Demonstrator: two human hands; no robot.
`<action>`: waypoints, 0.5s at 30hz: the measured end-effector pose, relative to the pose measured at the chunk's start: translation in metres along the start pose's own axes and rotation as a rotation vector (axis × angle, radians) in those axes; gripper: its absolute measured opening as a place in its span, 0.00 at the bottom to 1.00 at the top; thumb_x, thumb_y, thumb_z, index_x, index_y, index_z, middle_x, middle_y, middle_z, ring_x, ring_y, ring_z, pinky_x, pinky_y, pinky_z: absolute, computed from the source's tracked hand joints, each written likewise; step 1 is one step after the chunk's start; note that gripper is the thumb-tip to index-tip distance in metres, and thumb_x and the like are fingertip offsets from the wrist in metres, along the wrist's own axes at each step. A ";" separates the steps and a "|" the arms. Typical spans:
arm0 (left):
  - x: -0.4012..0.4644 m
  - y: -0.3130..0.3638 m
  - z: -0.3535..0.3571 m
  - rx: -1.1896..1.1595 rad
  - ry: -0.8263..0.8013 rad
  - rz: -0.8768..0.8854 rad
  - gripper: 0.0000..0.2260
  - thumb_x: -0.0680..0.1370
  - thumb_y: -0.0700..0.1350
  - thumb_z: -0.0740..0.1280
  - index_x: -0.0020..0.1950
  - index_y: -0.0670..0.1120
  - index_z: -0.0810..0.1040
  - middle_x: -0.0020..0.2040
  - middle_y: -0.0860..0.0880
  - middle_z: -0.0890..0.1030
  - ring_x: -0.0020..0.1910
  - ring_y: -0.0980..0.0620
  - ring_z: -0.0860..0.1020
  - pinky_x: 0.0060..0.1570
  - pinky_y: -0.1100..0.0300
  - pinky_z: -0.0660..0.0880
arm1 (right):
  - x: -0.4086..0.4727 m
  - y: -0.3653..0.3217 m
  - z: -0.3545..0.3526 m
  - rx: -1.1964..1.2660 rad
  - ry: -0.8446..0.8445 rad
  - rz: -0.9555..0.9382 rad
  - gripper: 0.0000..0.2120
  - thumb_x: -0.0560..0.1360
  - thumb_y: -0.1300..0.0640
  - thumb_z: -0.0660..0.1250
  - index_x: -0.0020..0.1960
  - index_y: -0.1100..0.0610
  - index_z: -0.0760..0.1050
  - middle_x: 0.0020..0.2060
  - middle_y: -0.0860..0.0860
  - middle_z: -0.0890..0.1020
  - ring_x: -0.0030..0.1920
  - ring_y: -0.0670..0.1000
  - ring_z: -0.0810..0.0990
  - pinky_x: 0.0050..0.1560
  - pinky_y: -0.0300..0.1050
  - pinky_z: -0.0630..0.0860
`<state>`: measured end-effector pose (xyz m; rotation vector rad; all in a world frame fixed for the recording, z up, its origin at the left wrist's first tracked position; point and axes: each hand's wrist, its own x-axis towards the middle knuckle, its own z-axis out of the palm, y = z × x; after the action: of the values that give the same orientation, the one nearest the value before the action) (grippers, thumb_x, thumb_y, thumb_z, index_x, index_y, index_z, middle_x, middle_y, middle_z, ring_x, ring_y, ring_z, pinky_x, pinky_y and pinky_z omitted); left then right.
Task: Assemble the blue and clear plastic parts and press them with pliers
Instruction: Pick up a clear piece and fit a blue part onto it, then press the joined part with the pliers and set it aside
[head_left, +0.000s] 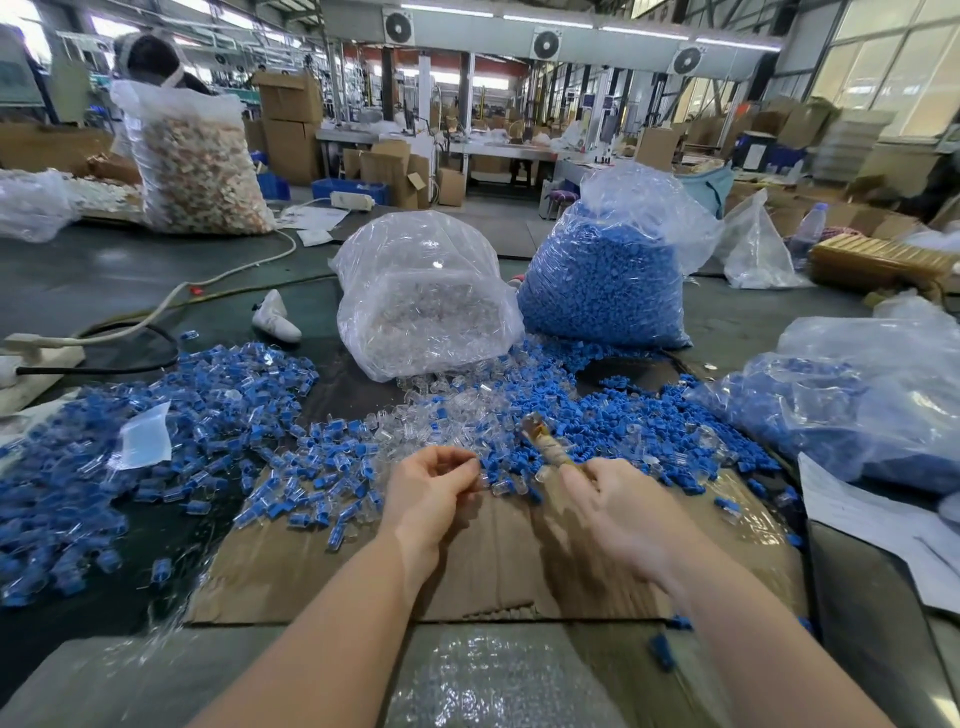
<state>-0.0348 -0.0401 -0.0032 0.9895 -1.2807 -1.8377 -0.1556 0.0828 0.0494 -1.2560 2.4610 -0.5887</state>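
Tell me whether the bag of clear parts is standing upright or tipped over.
Tipped over. The bag of clear parts lies on its side, mouth toward the person, with clear parts spilled out in front of it.

Two bare forearms rise from the lower edge of the frame toward its centre, ending in the left hand (431, 486) and the right hand (618, 512). No sleeves, gloves, rings, watch or bracelets show; the fingernails look short and unpainted.
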 end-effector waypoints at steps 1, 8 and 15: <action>0.002 0.001 0.000 -0.021 0.006 -0.018 0.03 0.75 0.34 0.67 0.45 0.42 0.78 0.28 0.48 0.79 0.25 0.52 0.75 0.24 0.61 0.70 | -0.002 -0.005 -0.001 0.114 -0.065 -0.001 0.17 0.81 0.46 0.52 0.40 0.55 0.69 0.32 0.48 0.73 0.31 0.48 0.69 0.34 0.42 0.65; 0.010 0.008 0.002 -0.123 0.075 -0.064 0.04 0.74 0.33 0.68 0.42 0.41 0.78 0.26 0.48 0.79 0.23 0.56 0.76 0.22 0.65 0.73 | -0.007 -0.015 0.004 0.440 -0.295 0.026 0.11 0.78 0.51 0.60 0.42 0.58 0.68 0.33 0.54 0.70 0.35 0.53 0.71 0.38 0.48 0.68; 0.007 0.010 0.002 -0.133 0.138 -0.053 0.06 0.73 0.31 0.68 0.40 0.40 0.78 0.28 0.48 0.79 0.23 0.56 0.78 0.22 0.66 0.74 | -0.010 -0.015 0.002 0.362 -0.405 0.084 0.11 0.69 0.64 0.59 0.51 0.61 0.69 0.40 0.58 0.72 0.39 0.55 0.71 0.39 0.50 0.65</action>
<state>-0.0392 -0.0480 0.0056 1.0665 -1.0453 -1.8350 -0.1391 0.0826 0.0559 -1.0070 1.9579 -0.6483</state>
